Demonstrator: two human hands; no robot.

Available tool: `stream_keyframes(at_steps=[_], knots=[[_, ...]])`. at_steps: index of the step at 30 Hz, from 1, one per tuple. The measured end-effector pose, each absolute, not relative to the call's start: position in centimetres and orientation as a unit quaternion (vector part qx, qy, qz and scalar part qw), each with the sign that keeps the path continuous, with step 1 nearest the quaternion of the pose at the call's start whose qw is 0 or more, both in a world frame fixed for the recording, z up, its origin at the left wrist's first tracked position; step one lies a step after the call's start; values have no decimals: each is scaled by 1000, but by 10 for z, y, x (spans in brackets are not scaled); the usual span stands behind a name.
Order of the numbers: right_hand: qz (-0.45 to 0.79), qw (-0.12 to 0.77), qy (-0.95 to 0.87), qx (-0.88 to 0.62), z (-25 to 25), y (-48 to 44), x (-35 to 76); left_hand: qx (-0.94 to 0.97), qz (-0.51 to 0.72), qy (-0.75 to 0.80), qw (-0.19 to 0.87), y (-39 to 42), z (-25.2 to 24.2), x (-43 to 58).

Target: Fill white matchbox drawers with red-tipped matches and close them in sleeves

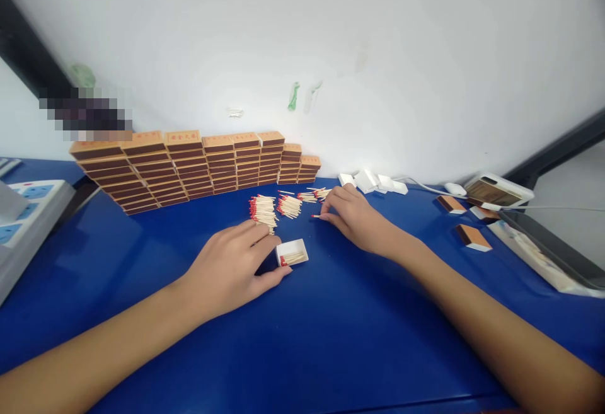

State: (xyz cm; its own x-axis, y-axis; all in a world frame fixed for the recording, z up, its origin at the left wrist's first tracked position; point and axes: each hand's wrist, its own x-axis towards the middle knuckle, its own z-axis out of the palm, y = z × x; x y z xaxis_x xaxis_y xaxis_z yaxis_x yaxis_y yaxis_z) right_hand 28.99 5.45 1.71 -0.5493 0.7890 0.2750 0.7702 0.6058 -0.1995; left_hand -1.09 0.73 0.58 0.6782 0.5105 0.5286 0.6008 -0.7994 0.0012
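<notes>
On the blue table, my left hand (236, 263) grips a white matchbox tray (297, 247) between thumb and fingers. Several red-tipped matches (293, 258) lie along the near side inside it. My right hand (354, 215) pinches a single match (316, 216), its red head pointing left. Just past my left fingers lies a large heap of matches (263, 209). A smaller heap (290, 207) sits to its right, and more loose matches (308, 196) are spread behind my right hand's fingertips.
Stacked matchboxes (189, 162) form a wall at the back left. White empty trays (371, 181) lean by the wall. Matchbox covers (474, 237), a white device (498, 190) with a cable and a dark tray (555, 247) are at the right. A white box (33, 225) stands far left.
</notes>
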Motion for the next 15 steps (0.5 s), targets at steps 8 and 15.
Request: stream_keyframes(at_steps=[8, 15], knots=[[-32, 187, -911, -365, 31, 1, 238, -909, -265, -309, 86, 7, 5, -11], [-93, 154, -916, -358, 14, 1, 228, -911, -264, -308, 72, 7, 6, -10]])
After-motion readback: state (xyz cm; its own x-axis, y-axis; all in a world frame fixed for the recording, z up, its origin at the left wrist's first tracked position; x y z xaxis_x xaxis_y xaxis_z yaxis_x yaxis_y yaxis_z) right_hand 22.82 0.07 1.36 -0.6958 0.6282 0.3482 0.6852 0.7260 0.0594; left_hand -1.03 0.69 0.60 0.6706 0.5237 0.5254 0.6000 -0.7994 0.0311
